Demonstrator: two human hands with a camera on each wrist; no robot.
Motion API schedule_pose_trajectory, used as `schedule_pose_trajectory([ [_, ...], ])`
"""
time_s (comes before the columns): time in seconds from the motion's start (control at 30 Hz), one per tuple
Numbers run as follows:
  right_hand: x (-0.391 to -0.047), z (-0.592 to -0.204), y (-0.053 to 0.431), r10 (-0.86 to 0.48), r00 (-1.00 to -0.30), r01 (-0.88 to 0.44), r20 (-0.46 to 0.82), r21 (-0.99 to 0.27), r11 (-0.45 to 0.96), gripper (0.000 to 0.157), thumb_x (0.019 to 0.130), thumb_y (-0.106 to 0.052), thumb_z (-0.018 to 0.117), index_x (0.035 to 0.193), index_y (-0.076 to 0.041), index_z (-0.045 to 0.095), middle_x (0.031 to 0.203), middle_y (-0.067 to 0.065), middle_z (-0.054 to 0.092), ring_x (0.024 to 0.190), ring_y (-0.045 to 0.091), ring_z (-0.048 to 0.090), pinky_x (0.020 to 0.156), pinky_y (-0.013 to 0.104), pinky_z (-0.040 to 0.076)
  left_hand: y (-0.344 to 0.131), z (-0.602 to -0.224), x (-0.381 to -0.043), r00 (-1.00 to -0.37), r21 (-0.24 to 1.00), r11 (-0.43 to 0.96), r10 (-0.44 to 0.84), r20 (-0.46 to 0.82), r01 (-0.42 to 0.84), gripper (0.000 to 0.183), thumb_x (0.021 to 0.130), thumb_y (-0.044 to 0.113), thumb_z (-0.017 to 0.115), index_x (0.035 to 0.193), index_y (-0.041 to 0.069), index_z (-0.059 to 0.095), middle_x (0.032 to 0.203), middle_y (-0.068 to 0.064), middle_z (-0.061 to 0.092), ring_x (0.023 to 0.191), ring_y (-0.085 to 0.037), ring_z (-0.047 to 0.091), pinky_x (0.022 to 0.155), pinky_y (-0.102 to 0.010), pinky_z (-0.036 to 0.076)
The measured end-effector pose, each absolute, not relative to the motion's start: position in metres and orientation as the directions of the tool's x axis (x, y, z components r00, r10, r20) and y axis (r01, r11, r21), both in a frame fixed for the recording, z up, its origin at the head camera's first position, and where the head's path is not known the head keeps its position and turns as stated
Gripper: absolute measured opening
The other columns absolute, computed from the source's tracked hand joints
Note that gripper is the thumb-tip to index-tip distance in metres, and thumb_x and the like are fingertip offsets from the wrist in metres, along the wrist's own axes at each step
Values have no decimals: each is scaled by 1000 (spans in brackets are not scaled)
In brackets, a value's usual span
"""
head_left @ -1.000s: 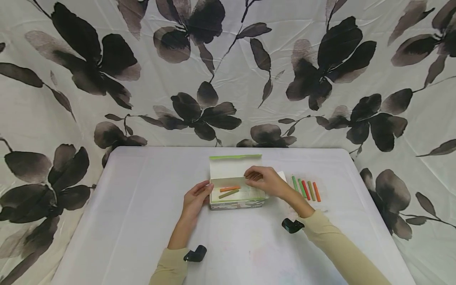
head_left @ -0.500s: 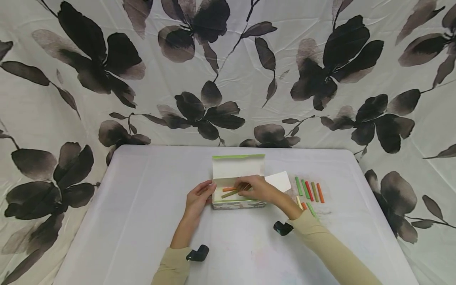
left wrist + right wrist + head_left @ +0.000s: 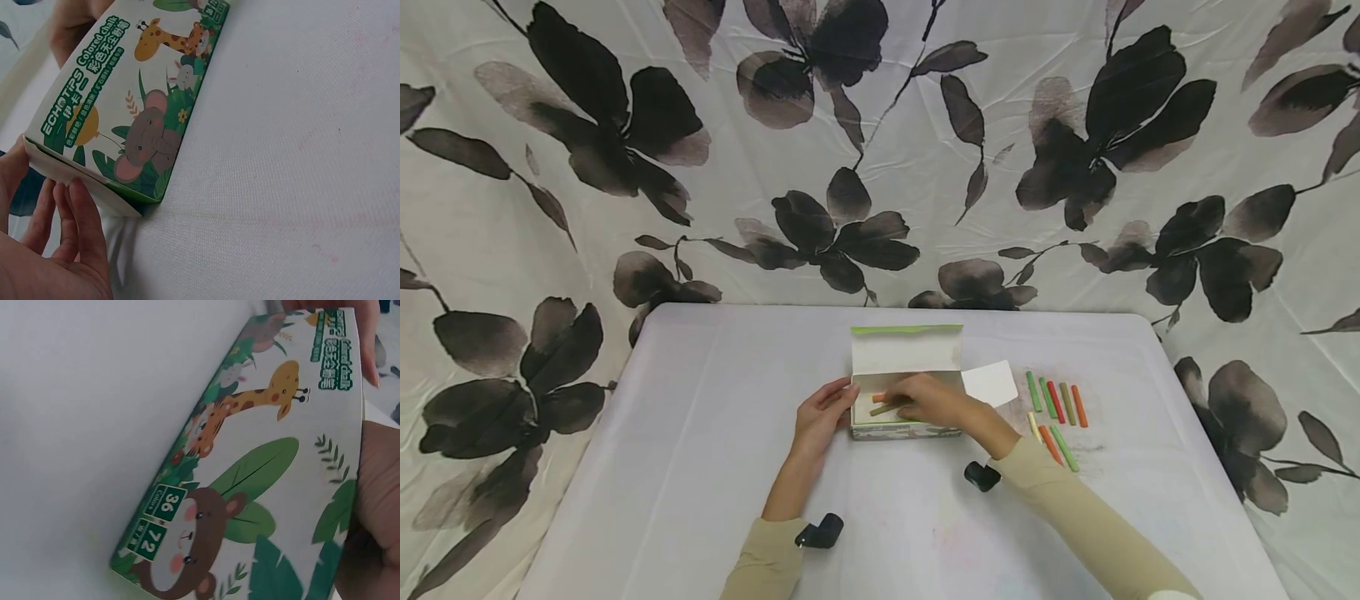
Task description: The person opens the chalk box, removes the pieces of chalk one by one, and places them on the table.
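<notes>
A cardboard chalk box (image 3: 906, 351) stands with its lid raised. Its printed front, lettered "Colored Chalk", fills much of both wrist views. My left hand (image 3: 817, 417) holds the box's left end, thumb at the top edge (image 3: 28, 145) and fingers against the end panel. My right hand (image 3: 928, 400) reaches down into the box; the front wall hides its fingers in the right wrist view. Beside those fingertips lie an orange chalk stick (image 3: 878, 398) and an olive chalk stick (image 3: 880, 410), partly covered by the hand. Whether it grips one cannot be seen.
Right of the box a white side flap (image 3: 992, 383) sticks out. Several chalk sticks lie beyond it, including a red one (image 3: 1056, 402); a green one (image 3: 1063, 448) lies nearer the right sleeve. The white-covered table (image 3: 700, 433) ends at a floral backdrop.
My right hand has gone from above the box's right half down and left into it, over the olive chalk stick. The left hand keeps its hold on the box.
</notes>
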State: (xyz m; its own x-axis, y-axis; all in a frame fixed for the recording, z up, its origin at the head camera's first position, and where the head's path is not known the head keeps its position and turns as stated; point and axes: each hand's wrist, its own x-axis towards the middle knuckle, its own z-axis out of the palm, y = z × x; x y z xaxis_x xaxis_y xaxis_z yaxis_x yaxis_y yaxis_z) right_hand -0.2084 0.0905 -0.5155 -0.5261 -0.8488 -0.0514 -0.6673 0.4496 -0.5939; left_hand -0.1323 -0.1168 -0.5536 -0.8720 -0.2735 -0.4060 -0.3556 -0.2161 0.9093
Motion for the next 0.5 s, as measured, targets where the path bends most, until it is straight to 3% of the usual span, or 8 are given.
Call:
schedule_pose_trajectory([
  [0.17, -204, -508, 79, -877, -478, -796, -37, -404, 451, 19, 95, -1, 71, 114, 2, 74, 107, 11, 75, 98, 23, 70, 88, 32, 56, -117, -555, -133, -871, 910, -195, -274, -408, -365, 51, 88, 34, 84, 129, 8, 68, 110, -5, 69, 87, -17, 67, 69, -22, 54],
  [0.37, -203, -510, 65, -927, -376, -924, -18, -73, 376, 14, 98, -21, 68, 98, -9, 76, 88, 1, 74, 82, 17, 68, 76, 27, 55, -117, -556, -134, -872, 911, -195, -273, -406, -363, 51, 88, 33, 84, 130, 7, 68, 109, -4, 70, 84, -14, 67, 68, -21, 53],
  [0.5, -205, -513, 60, -932, -361, -932, -36, -16, 362, 16, 99, -23, 66, 92, -12, 75, 84, 0, 72, 78, 16, 67, 73, 28, 54, -117, -555, -134, -874, 911, -190, -266, -406, -365, 52, 88, 34, 84, 130, 8, 68, 110, -4, 70, 84, -13, 67, 69, -21, 53],
])
